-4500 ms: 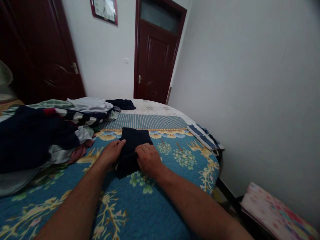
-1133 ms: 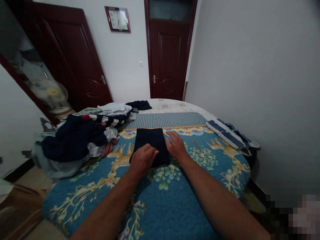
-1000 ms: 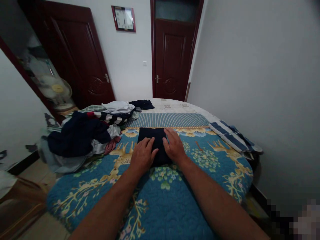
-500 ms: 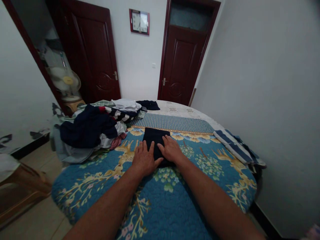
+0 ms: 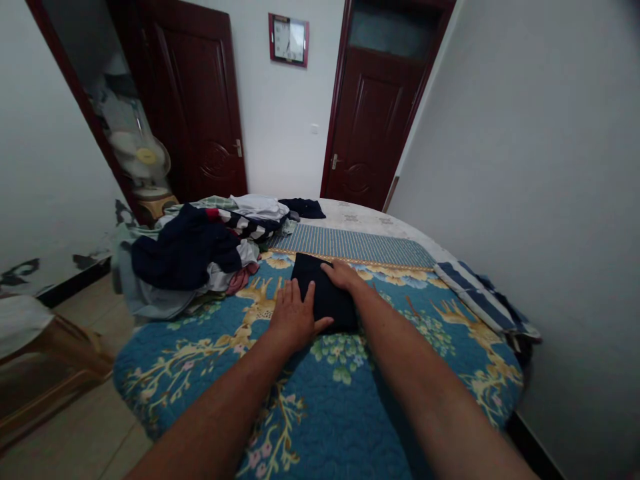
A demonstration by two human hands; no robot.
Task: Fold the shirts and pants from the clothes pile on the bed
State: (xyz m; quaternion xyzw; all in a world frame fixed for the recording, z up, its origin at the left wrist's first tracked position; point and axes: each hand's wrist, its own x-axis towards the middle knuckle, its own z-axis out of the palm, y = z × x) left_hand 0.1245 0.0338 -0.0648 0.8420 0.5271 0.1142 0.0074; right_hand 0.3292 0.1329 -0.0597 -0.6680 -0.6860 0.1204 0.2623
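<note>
A folded dark navy garment (image 5: 327,303) lies in a neat rectangle on the blue patterned quilt (image 5: 350,413). Flat along its left edge rests my left hand (image 5: 295,313), fingers spread and thumb pointing right across the near part of the cloth. My right hand (image 5: 345,275) is at the far right corner of the garment, its thumb on top and the other fingers curled around the edge, partly hidden from view.
A heap of loose clothes (image 5: 185,253) is piled at the left of the round table, and another dark garment (image 5: 305,208) lies at the back. Folded striped cloth (image 5: 470,293) sits on the right edge. A wooden stool (image 5: 55,347) stands at the lower left.
My right hand has gone from lying flat on the garment to holding its far right edge. More of the dark cloth shows now. My left hand stays almost in place.
</note>
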